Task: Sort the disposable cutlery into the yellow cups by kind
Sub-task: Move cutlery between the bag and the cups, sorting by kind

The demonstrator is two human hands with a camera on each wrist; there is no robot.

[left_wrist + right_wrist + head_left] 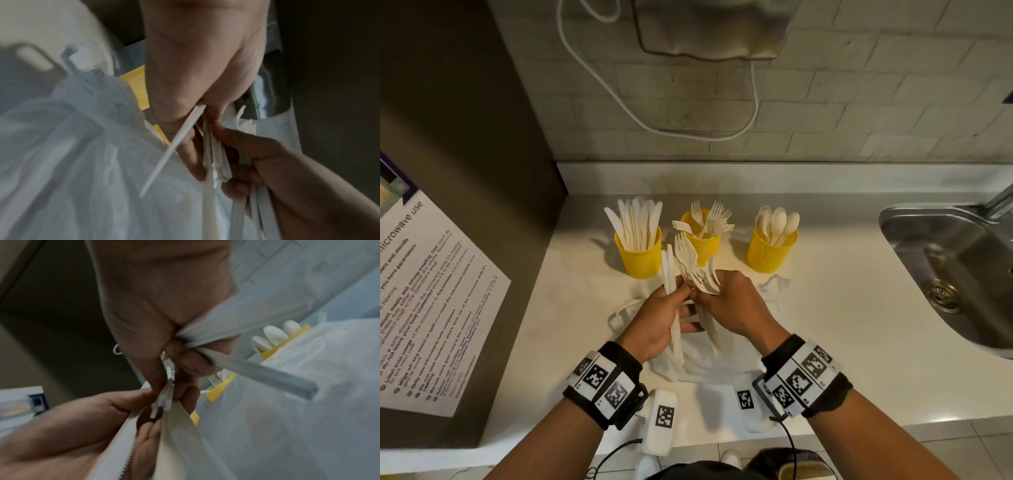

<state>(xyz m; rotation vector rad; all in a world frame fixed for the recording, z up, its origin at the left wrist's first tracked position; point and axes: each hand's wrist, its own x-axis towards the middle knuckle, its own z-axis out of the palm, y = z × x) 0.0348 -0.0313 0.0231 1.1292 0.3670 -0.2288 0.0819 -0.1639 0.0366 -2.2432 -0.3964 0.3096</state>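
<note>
Head: forks [693, 270] bunched in my right hand [732, 305], knives [669, 270] in my left hand [657, 322], tips toward 12; fork cup [702, 245] dead ahead, knife cup [640, 255] at 11. Left wrist: fingers [193, 155] clamp handles. Right wrist: same, blurred.

Three yellow cups [640, 255] holding knives, forks, spoons, loose white forks [693, 267] bunched above bag
</note>
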